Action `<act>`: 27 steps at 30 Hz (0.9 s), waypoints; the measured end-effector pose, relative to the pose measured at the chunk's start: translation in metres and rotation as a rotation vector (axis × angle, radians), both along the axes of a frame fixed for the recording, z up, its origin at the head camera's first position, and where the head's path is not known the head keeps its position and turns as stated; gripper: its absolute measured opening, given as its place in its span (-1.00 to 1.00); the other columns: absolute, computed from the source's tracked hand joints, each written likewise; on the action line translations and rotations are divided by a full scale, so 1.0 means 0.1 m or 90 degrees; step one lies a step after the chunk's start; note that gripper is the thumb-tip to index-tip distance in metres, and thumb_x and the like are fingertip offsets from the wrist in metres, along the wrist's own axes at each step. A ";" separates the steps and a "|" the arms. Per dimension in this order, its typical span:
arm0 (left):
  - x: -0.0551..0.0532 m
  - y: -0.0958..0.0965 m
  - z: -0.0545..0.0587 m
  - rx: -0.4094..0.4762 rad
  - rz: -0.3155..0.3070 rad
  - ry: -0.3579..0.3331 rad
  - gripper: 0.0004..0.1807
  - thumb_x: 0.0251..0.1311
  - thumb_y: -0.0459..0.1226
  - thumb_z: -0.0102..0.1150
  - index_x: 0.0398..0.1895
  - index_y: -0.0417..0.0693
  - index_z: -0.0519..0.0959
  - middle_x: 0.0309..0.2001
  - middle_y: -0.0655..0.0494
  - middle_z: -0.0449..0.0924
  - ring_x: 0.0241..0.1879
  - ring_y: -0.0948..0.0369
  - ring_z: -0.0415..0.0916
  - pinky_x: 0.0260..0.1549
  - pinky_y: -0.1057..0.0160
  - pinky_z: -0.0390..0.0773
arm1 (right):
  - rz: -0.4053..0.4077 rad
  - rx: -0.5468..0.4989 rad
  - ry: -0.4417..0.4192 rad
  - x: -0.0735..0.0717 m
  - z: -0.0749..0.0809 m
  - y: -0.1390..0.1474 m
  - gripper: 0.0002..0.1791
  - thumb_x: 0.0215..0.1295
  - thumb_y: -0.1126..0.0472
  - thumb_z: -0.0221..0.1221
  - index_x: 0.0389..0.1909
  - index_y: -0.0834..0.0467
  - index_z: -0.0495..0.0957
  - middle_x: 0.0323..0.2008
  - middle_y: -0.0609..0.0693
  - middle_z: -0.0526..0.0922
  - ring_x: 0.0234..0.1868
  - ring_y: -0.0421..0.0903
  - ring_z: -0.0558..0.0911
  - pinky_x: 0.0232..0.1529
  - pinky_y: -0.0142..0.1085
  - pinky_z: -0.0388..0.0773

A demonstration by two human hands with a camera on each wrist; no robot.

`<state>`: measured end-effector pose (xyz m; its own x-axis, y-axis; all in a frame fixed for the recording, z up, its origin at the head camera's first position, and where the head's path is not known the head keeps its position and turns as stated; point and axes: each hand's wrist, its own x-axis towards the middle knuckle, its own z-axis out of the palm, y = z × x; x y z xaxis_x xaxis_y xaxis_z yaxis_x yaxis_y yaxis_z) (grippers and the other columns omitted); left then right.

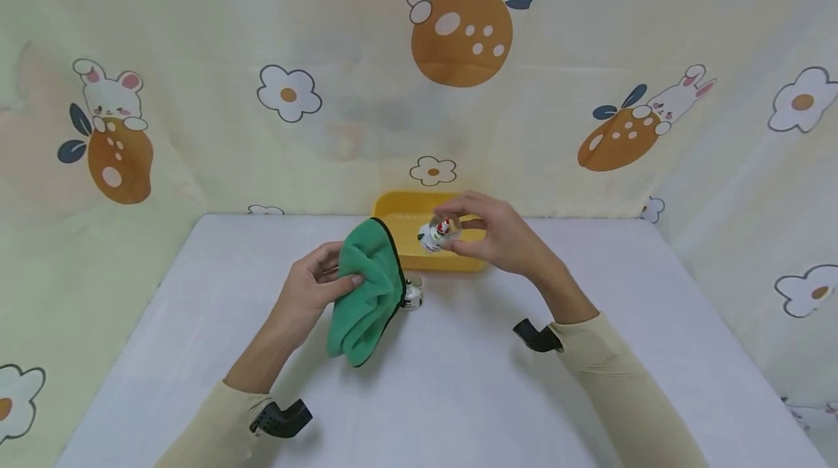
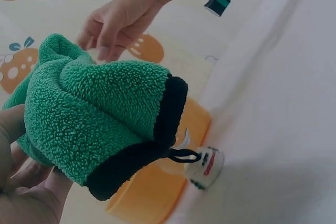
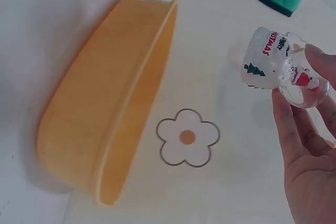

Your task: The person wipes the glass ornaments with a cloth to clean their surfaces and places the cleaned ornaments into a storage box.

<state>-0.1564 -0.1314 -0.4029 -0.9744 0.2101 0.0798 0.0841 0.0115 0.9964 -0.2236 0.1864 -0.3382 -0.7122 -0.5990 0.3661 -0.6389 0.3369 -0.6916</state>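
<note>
A green towel with black edging (image 1: 365, 293) hangs folded from my left hand (image 1: 310, 290), pinched between thumb and fingers. In the left wrist view a black loop sticks out of the edging of the towel (image 2: 100, 108). My right hand (image 1: 500, 231) grips a small snow globe (image 3: 302, 80) by its clear dome, over the yellow bin. A red and white figure shows inside, and the white base carries lettering and a green tree. A second snow globe (image 1: 412, 293) stands on the table in front of the bin, partly hidden by the towel.
The yellow plastic bin (image 1: 435, 263) sits at the back of the white-covered table (image 1: 471, 381), near the patterned curtain (image 1: 353, 140). Its inside is partly hidden by my right hand. A black band piece (image 1: 538, 337) is on each wrist.
</note>
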 end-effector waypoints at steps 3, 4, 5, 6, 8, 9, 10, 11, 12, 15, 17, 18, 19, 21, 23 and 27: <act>0.02 -0.08 -0.01 -0.009 0.009 0.002 -0.42 0.22 -0.31 0.42 0.31 -0.09 0.48 0.21 -0.07 0.61 0.09 0.17 0.66 0.05 0.26 0.66 | -0.011 0.015 -0.018 -0.10 -0.04 0.03 -0.47 0.18 0.36 0.43 0.21 0.18 0.58 0.09 0.02 0.62 0.04 -0.05 0.59 0.12 -0.15 0.66; 0.02 -0.10 -0.01 -0.013 0.012 0.002 -0.42 0.22 -0.31 0.42 0.31 -0.09 0.47 0.21 -0.07 0.61 0.09 0.17 0.66 0.05 0.26 0.66 | -0.015 0.019 -0.024 -0.13 -0.06 0.03 -0.46 0.18 0.36 0.43 0.21 0.19 0.58 0.09 0.02 0.62 0.04 -0.04 0.59 0.12 -0.14 0.66; 0.03 -0.13 -0.02 -0.015 0.015 0.002 -0.42 0.22 -0.30 0.42 0.31 -0.10 0.47 0.20 -0.07 0.61 0.09 0.18 0.66 0.05 0.26 0.66 | -0.019 0.022 -0.028 -0.17 -0.08 0.04 -0.46 0.18 0.36 0.43 0.21 0.21 0.58 0.08 0.02 0.62 0.04 -0.04 0.59 0.12 -0.14 0.66; 0.03 -0.16 -0.02 -0.019 0.016 0.002 -0.41 0.22 -0.30 0.42 0.31 -0.10 0.47 0.20 -0.07 0.61 0.08 0.18 0.66 0.05 0.27 0.66 | -0.022 0.024 -0.033 -0.21 -0.10 0.05 -0.46 0.18 0.37 0.43 0.21 0.22 0.57 0.07 0.03 0.63 0.04 -0.04 0.60 0.12 -0.13 0.67; 0.04 -0.21 -0.02 -0.023 0.017 0.001 -0.41 0.23 -0.30 0.41 0.32 -0.11 0.47 0.19 -0.05 0.62 0.08 0.18 0.67 0.04 0.27 0.66 | -0.028 0.026 -0.042 -0.28 -0.15 0.07 -0.46 0.17 0.38 0.42 0.20 0.24 0.57 0.05 0.03 0.63 0.02 -0.03 0.60 0.10 -0.12 0.68; 0.04 -0.24 -0.02 -0.026 0.016 0.001 -0.41 0.23 -0.29 0.41 0.32 -0.12 0.46 0.18 -0.03 0.62 0.07 0.19 0.67 0.04 0.28 0.67 | -0.033 0.028 -0.045 -0.32 -0.17 0.08 -0.47 0.17 0.38 0.42 0.20 0.24 0.58 0.04 0.02 0.64 0.01 -0.04 0.61 0.09 -0.12 0.68; 0.04 -0.27 -0.02 -0.029 0.016 0.001 -0.41 0.23 -0.29 0.41 0.32 -0.13 0.46 0.17 0.00 0.63 0.07 0.19 0.67 0.04 0.28 0.67 | -0.037 0.031 -0.046 -0.36 -0.19 0.09 -0.47 0.17 0.39 0.42 0.19 0.25 0.58 0.02 0.02 0.64 0.00 -0.04 0.61 0.08 -0.12 0.69; 0.04 -0.30 -0.02 -0.030 0.016 0.001 -0.42 0.23 -0.30 0.41 0.31 -0.14 0.47 0.16 0.02 0.64 0.06 0.19 0.67 0.03 0.28 0.67 | -0.041 0.031 -0.048 -0.39 -0.21 0.10 -0.48 0.17 0.40 0.41 0.19 0.27 0.57 0.02 0.03 0.64 0.00 -0.03 0.61 0.07 -0.11 0.69; 0.04 -0.33 -0.01 -0.032 0.016 0.001 -0.42 0.23 -0.30 0.41 0.31 -0.14 0.47 0.14 0.04 0.65 0.06 0.19 0.67 0.02 0.28 0.67 | -0.044 0.033 -0.049 -0.43 -0.23 0.10 -0.48 0.17 0.40 0.40 0.19 0.28 0.57 0.02 0.04 0.64 -0.01 -0.02 0.62 0.07 -0.10 0.69; 0.06 -0.43 0.00 -0.040 0.018 0.004 -0.44 0.23 -0.31 0.41 0.29 -0.15 0.48 0.09 0.11 0.68 0.03 0.19 0.69 -0.02 0.28 0.69 | -0.054 0.045 -0.048 -0.52 -0.29 0.11 -0.48 0.17 0.39 0.41 0.18 0.30 0.57 0.01 0.08 0.64 -0.02 0.02 0.62 0.07 -0.05 0.69; 0.06 -0.49 0.01 -0.046 0.019 0.005 -0.45 0.23 -0.31 0.41 0.28 -0.16 0.49 0.06 0.14 0.69 0.01 0.19 0.69 -0.04 0.28 0.70 | -0.062 0.062 -0.047 -0.58 -0.33 0.12 -0.47 0.17 0.38 0.41 0.19 0.30 0.57 0.01 0.10 0.64 -0.01 0.05 0.62 0.09 -0.02 0.67; 0.07 -0.52 0.01 -0.050 0.018 0.008 -0.45 0.23 -0.31 0.41 0.28 -0.17 0.49 0.06 0.15 0.69 0.00 0.20 0.69 -0.05 0.28 0.70 | -0.068 0.074 -0.049 -0.60 -0.34 0.13 -0.47 0.17 0.37 0.42 0.20 0.28 0.57 0.02 0.10 0.64 0.00 0.05 0.62 0.09 -0.02 0.67; 0.07 -0.55 0.01 -0.052 0.018 0.009 -0.46 0.23 -0.31 0.41 0.27 -0.17 0.49 0.05 0.15 0.69 0.00 0.19 0.69 -0.05 0.28 0.70 | -0.073 0.086 -0.054 -0.63 -0.36 0.14 -0.46 0.17 0.36 0.42 0.20 0.27 0.57 0.03 0.11 0.64 0.02 0.06 0.63 0.09 -0.01 0.67; 0.07 -0.60 0.00 -0.057 0.017 0.008 -0.46 0.23 -0.31 0.40 0.27 -0.16 0.49 0.04 0.16 0.69 0.00 0.20 0.70 -0.06 0.28 0.70 | -0.089 0.115 -0.068 -0.68 -0.39 0.16 -0.45 0.19 0.35 0.42 0.22 0.23 0.56 0.07 0.09 0.64 0.06 0.07 0.62 0.09 -0.05 0.67; 0.08 -0.66 -0.01 -0.063 0.017 0.008 -0.46 0.23 -0.32 0.40 0.27 -0.16 0.49 0.03 0.16 0.69 -0.01 0.19 0.70 -0.07 0.28 0.70 | -0.106 0.143 -0.090 -0.73 -0.42 0.18 -0.45 0.21 0.33 0.41 0.24 0.20 0.56 0.10 0.07 0.63 0.11 0.07 0.62 0.10 -0.08 0.66; 0.09 -0.76 -0.03 -0.076 0.019 0.004 -0.46 0.24 -0.31 0.40 0.28 -0.15 0.49 0.03 0.18 0.69 -0.01 0.20 0.70 -0.07 0.28 0.70 | -0.128 0.185 -0.133 -0.83 -0.50 0.21 -0.47 0.24 0.34 0.38 0.25 0.23 0.55 0.12 0.09 0.61 0.13 0.09 0.59 0.14 -0.06 0.64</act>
